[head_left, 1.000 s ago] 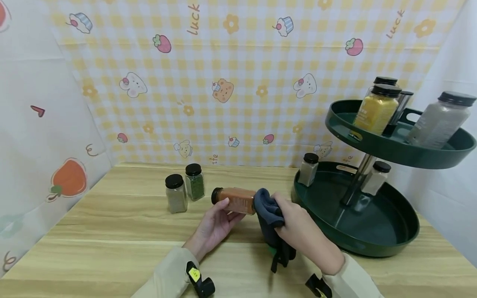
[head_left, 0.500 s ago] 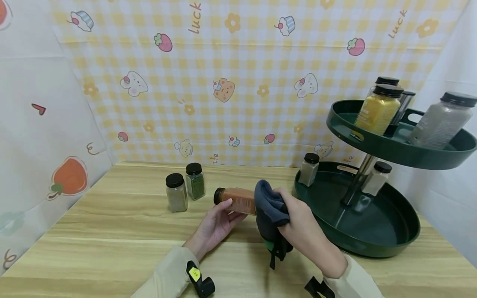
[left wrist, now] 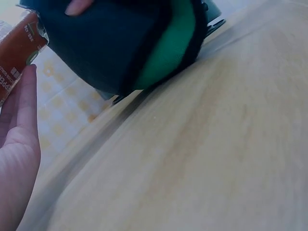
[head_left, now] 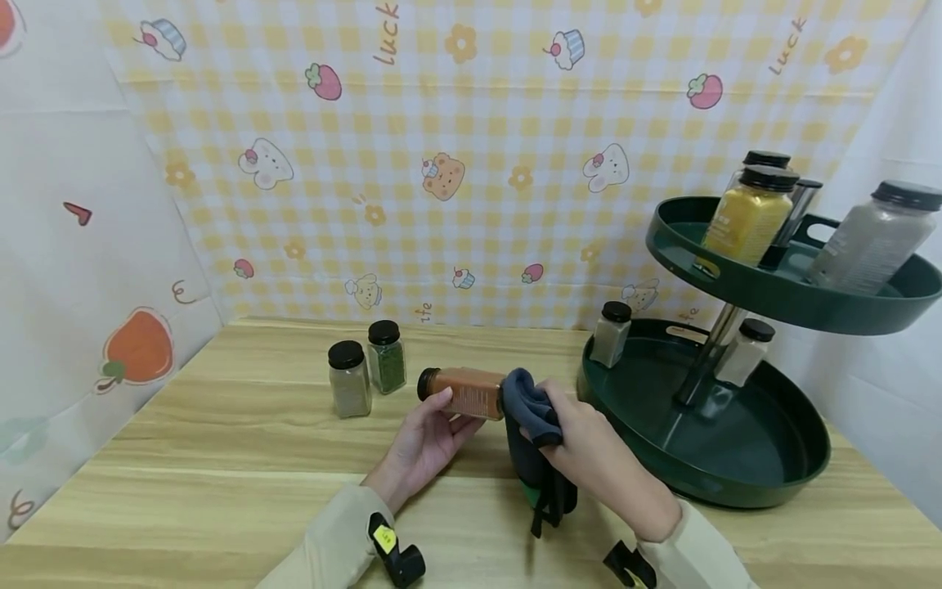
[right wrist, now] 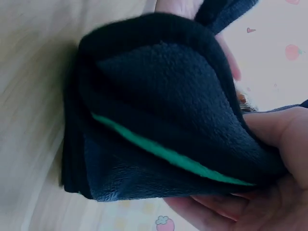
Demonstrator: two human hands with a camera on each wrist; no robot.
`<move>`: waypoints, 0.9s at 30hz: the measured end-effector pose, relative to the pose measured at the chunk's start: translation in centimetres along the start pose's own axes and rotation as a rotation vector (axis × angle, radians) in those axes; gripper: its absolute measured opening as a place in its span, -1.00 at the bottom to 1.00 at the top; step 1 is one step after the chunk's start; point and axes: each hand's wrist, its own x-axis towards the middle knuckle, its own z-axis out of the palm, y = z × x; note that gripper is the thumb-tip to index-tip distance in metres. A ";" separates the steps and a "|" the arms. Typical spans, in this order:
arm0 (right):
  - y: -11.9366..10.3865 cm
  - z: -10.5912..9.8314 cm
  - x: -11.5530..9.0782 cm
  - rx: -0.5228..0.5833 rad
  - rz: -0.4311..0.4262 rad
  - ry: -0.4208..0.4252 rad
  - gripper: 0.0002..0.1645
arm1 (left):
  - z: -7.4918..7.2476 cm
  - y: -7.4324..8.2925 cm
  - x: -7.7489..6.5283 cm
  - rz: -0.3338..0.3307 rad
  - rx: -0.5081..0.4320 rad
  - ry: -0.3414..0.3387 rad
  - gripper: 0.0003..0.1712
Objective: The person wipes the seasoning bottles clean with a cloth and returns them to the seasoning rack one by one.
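In the head view my left hand (head_left: 427,448) holds a spice jar (head_left: 465,393) on its side above the table, black lid to the left. The jar has reddish-orange contents and a printed label. My right hand (head_left: 592,446) grips a folded dark blue-grey cloth (head_left: 531,421), pressed against the jar's base end. In the left wrist view the cloth (left wrist: 120,43) hangs beside the jar (left wrist: 17,53), its green stripe showing. The right wrist view has the cloth (right wrist: 163,110) pinched between thumb and fingers, mostly hiding the jar.
Two black-lidded jars, one greyish (head_left: 349,384) and one green (head_left: 387,360), stand left on the wooden table (head_left: 221,458). To the right is a dark green two-tier rack (head_left: 736,458), with a yellow jar (head_left: 746,221) and a large grey jar (head_left: 872,245) on top and two small jars below.
The cloth rose over the jar's base end half a second ago and has since come down slightly, shifting left. The jar moved slightly right, then back left, in my left hand.
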 end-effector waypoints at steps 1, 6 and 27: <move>0.0 0.0 0.0 -0.014 0.004 -0.010 -0.57 | 0.0 0.0 0.0 0.000 -0.002 0.001 -0.55; -0.3 -0.2 0.0 0.032 -0.001 0.028 -0.59 | 0.0 0.1 0.0 -0.004 0.010 -0.005 -0.54; -0.1 -0.2 -0.1 0.051 0.045 -0.035 -0.54 | 0.0 -0.1 0.0 0.013 0.050 0.006 -0.50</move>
